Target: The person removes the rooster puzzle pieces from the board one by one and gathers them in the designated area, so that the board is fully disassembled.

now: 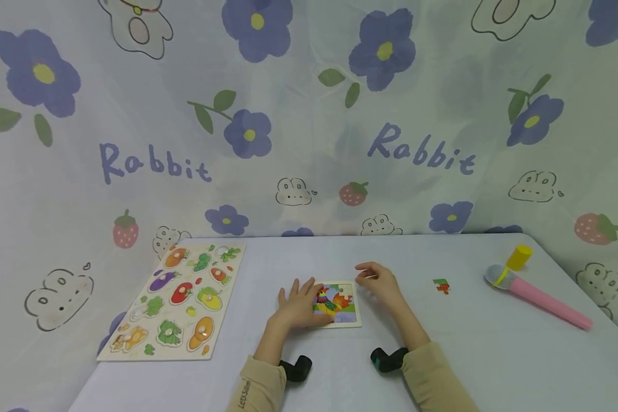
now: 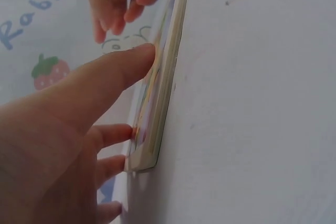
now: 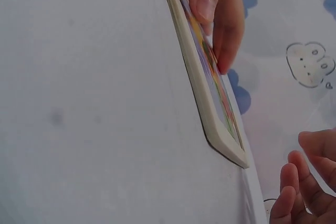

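Observation:
A small framed jigsaw puzzle (image 1: 346, 316) with a bright cartoon picture lies flat on the white table. My left hand (image 1: 296, 308) rests over its left side, fingers spread and thumb along the lower part of the picture. In the left wrist view the thumb and fingertips of that left hand (image 2: 68, 108) are at the board's face and edge. Just off the top right corner hovers my right hand (image 1: 383, 288), fingers loosely bent. The right wrist view shows nothing between the fingers of this right hand (image 3: 310, 179). To the right lies a loose red and green puzzle piece (image 1: 442, 285).
A wooden vegetable peg board (image 1: 187, 312) covers the table's left side. At the right lie a pink toy microphone (image 1: 543, 300) and a yellow cylinder (image 1: 519, 257). Behind the table hangs a printed curtain (image 1: 309, 126).

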Motion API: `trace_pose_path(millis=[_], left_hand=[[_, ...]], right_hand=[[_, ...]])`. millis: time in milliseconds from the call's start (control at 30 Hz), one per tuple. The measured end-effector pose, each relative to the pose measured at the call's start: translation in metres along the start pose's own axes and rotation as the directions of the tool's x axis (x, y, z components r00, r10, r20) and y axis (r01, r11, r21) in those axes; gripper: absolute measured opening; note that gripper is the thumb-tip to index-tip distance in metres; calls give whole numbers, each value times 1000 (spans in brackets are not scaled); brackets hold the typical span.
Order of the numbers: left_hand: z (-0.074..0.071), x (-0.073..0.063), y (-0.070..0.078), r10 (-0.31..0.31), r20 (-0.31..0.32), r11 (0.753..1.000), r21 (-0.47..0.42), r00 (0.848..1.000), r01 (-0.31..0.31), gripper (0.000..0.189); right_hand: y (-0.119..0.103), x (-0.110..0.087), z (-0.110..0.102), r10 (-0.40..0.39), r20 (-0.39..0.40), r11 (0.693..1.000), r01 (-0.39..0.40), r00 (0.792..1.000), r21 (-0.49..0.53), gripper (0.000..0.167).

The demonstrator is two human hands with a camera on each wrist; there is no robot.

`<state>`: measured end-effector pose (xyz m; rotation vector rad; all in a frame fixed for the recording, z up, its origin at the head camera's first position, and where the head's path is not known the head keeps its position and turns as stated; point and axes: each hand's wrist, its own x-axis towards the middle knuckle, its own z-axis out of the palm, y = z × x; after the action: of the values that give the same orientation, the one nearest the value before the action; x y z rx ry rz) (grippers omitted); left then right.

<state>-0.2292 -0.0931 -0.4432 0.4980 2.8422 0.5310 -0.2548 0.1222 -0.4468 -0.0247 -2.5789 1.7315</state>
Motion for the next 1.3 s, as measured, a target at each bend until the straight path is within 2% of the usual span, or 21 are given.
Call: trace_pose_path(millis=[233,467,767,833,900,1067,1200,1300], left_hand=[[-2,-1,1,-16,25,1000,-9,1000,16,75],[-2,1,-1,-9,13,1000,-19,1000,10,75],[-1,1,-3,-5,13,1000,-17,1000,5,74],[-1,1,-3,-10,15,1000,-15,1000,10,74],[-1,0,-3,-13,16,1000,-14,1000,13,74],[0,0,-4,-12,12,1000,-20,1000,12,74],[0,0,-4,-11,13,999,-30,1000,12,74],[-1,0,-3,-13,17,999,-34,1000,13,75]], right_hand=[[-3,-1,11,0,42,1000,0,999,-14,25],[-8,-2,21,19,65,998,-15,998,-58,24],[-10,-6,32,-49,89,986,63,995,-157,19],[-11,-7,34,-75,99,971,95,992,-217,18],[-13,-10,35,-99,107,941,128,989,-312,17],[-16,-13,36,-124,108,842,163,986,-514,17],[-17,-14,37,-109,110,827,152,988,-541,19],[-17,-14,37,-110,108,836,151,988,-528,19]])
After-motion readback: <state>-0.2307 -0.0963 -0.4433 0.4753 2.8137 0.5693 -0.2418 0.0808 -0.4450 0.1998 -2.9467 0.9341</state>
